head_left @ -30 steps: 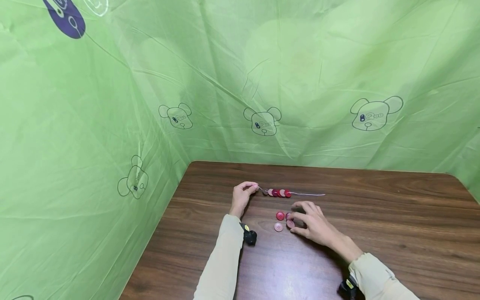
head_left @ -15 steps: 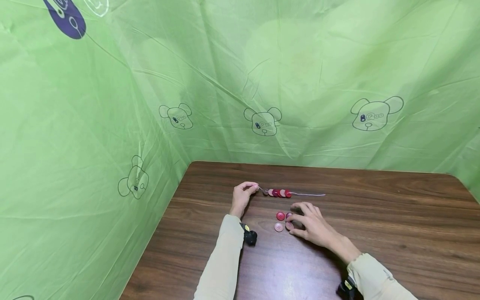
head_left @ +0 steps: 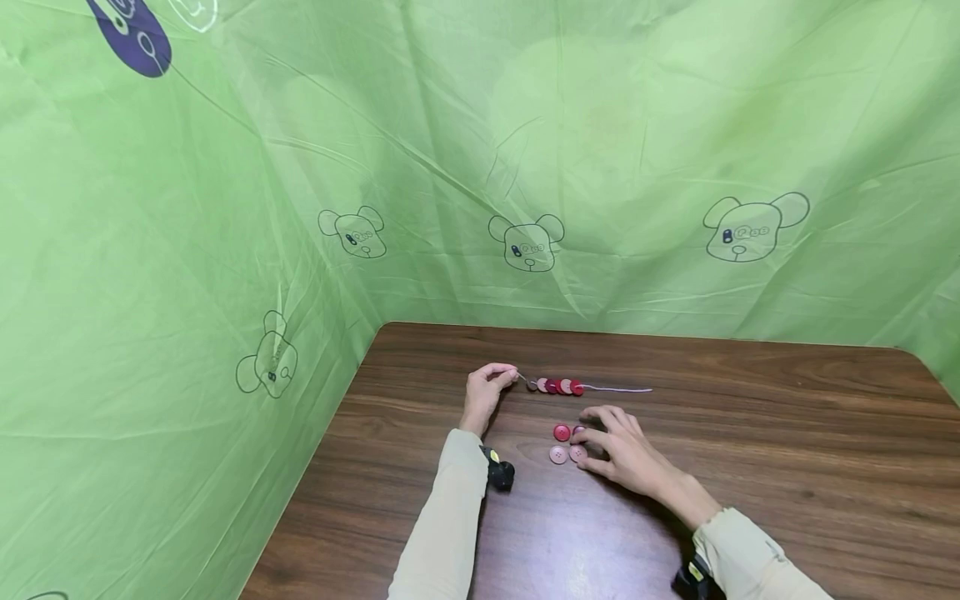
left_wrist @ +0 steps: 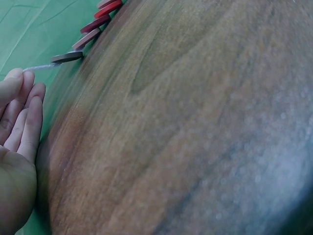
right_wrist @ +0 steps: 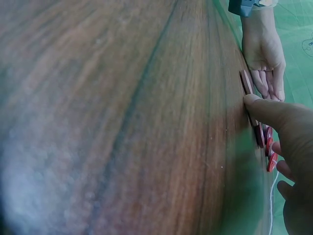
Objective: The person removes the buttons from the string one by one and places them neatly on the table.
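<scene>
My left hand (head_left: 486, 393) pinches one end of a pale string (head_left: 617, 389) between thumb and fingertips. Several red, pink and dark buttons (head_left: 558, 387) are threaded on that string in an overlapping row; a dark button (left_wrist: 67, 57) is nearest my left fingers. Below the row, my right hand (head_left: 624, 448) reaches over loose buttons, thumb and forefinger spread about a pink button (head_left: 577, 453) lying flat on the table. The thumb touches or nearly touches it. Beside it lie a paler pink button (head_left: 558, 454) and a red button (head_left: 562, 432). A purple button (head_left: 578, 431) is partly covered by my fingers.
A brown wood-grain table (head_left: 787, 433) carries everything. Green cloth (head_left: 615, 167) with bear outlines hangs behind it and along the left side. A black wrist camera (head_left: 499, 475) sits on my left wrist, and another (head_left: 692, 578) on my right.
The pink button under my right fingers has shifted slightly left and gone from tilted to flat. My right hand has eased a little left with it. The left hand and string stay put.
</scene>
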The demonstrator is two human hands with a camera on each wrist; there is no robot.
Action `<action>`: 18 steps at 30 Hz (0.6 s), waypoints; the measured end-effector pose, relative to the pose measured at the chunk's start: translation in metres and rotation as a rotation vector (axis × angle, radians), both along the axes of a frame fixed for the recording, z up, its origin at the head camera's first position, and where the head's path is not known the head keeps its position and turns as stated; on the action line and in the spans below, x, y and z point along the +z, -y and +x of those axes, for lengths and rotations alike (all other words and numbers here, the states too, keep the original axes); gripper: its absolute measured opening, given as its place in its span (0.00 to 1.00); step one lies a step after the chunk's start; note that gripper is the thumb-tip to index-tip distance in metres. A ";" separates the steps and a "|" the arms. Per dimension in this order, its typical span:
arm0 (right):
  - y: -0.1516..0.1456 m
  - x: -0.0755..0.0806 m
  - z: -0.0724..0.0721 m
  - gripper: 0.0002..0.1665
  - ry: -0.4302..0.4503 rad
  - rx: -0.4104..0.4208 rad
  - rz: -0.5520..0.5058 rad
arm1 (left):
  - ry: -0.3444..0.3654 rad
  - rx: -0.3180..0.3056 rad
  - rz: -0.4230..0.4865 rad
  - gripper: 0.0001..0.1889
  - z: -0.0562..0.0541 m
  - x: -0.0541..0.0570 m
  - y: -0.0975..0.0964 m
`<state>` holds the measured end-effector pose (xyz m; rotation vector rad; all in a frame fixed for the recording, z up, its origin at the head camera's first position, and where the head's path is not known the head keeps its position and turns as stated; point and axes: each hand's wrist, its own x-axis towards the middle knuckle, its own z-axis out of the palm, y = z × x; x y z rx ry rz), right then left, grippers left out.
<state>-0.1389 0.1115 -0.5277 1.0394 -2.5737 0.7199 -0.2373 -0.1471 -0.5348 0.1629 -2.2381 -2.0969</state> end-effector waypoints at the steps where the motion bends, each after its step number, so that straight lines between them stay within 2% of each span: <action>1: 0.000 0.000 0.000 0.17 0.000 0.000 -0.001 | 0.001 0.000 0.001 0.07 0.000 0.000 0.000; 9: 0.002 0.005 -0.003 0.16 0.007 -0.030 -0.056 | -0.005 -0.007 0.008 0.09 0.000 0.000 0.001; 18: 0.000 0.012 -0.016 0.17 -0.006 -0.105 -0.096 | -0.011 -0.003 0.008 0.08 -0.001 -0.001 0.000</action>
